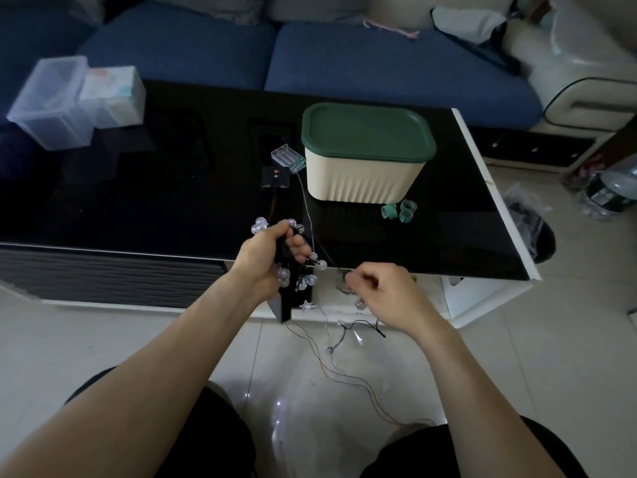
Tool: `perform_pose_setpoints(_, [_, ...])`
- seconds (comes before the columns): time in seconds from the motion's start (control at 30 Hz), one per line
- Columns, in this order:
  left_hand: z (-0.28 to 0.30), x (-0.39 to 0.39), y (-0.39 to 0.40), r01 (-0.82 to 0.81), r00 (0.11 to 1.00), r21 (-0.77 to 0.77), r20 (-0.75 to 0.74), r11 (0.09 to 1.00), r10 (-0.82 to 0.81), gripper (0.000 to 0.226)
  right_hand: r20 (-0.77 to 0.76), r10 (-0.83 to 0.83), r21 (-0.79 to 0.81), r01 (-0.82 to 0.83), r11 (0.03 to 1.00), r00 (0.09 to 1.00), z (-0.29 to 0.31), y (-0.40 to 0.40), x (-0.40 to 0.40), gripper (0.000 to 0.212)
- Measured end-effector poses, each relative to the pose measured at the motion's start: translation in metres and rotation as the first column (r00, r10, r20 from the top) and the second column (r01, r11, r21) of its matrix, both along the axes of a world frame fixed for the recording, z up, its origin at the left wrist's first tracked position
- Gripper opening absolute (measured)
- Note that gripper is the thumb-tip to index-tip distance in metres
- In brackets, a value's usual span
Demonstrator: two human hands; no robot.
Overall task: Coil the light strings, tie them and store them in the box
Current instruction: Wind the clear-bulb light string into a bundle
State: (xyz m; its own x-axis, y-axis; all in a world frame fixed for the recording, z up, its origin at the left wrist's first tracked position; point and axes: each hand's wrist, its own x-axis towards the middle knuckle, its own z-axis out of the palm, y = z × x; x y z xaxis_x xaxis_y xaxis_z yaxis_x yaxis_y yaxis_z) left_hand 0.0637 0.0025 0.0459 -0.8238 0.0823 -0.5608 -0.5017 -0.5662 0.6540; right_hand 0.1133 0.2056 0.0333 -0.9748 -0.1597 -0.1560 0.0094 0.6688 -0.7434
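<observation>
My left hand (pixel 272 251) grips a coiled bundle of a black-wired light string with clear round bulbs (pixel 312 272) at the table's front edge. My right hand (pixel 381 291) pinches the same string's loose wire just to the right, below the table edge. More wire and star-shaped lights (pixel 344 343) trail on the floor between my knees. A clear battery case (pixel 287 158) and a black battery box (pixel 275 177) lie on the black table (pixel 155 208). The cream storage box with a green lid (pixel 365 157) stands shut at the right. Green tie bands (pixel 400 212) lie before it.
Clear plastic containers (pixel 69 101) stand at the table's far left corner. A blue sofa (pixel 344 60) runs behind the table. A black bin with a plastic liner (pixel 534 232) sits on the floor right of the table, bottles beyond it.
</observation>
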Motion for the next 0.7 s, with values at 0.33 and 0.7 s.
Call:
perform_pose_setpoints(0.33, [0.006, 0.012, 0.013, 0.246, 0.969, 0.004, -0.019, 0.969, -0.246, 0.024, 0.074, 0.187, 0.045, -0.19, 0.981, 0.98, -0.004, -0.022, 0.007, 0.026])
perform_pose_setpoints(0.7, [-0.003, 0.022, 0.025, 0.532, 0.771, -0.439, -0.103, 0.724, -0.629, 0.027, 0.177, 0.177, -0.007, -0.179, 0.984, 0.968, 0.001, -0.02, 0.009, 0.026])
